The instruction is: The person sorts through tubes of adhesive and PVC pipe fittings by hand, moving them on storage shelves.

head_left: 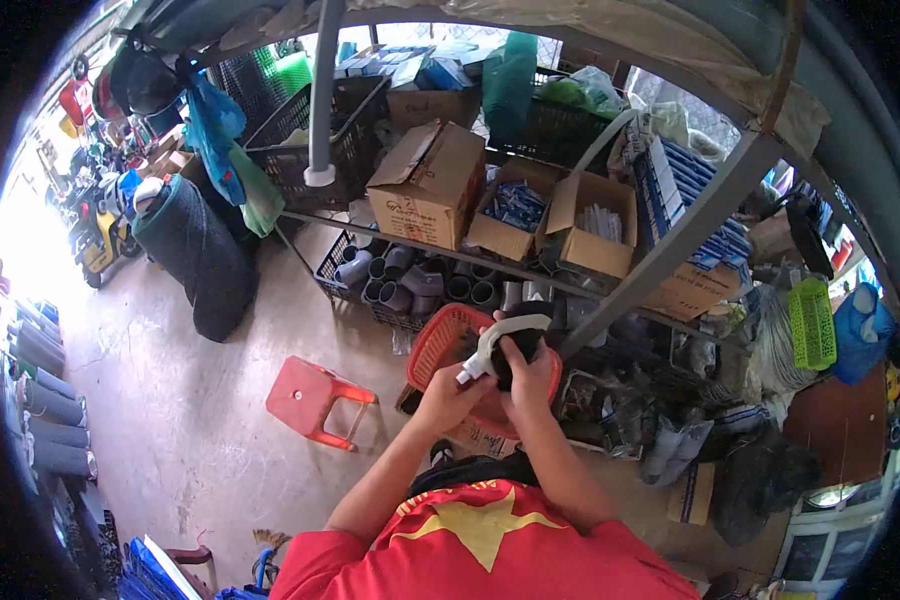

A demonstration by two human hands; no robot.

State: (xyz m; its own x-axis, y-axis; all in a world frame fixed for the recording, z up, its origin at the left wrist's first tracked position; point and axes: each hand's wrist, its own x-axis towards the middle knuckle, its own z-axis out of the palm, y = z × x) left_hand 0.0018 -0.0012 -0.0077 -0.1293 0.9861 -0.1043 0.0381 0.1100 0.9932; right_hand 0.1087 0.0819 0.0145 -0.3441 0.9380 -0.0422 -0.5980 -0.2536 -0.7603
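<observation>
Both of my hands are raised in front of my chest over a red plastic basket (425, 352). Between them is a fitting (511, 326) with a pale curved pipe-like body, a short light tip and a black rounded part; its exact kind I cannot make out. My left hand (448, 402) is closed around the pale end near the tip. My right hand (530, 378) grips the black part, thumb lying across it. The hands and the fitting hide much of the basket.
A red plastic stool (315, 400) stands on the floor to the left. Ahead, a metal rack carries cardboard boxes (425, 190) and a black crate of grey pipe fittings (395, 290). A slanted metal post (670, 240) rises at the right. Grey rolls (50, 405) line the far left.
</observation>
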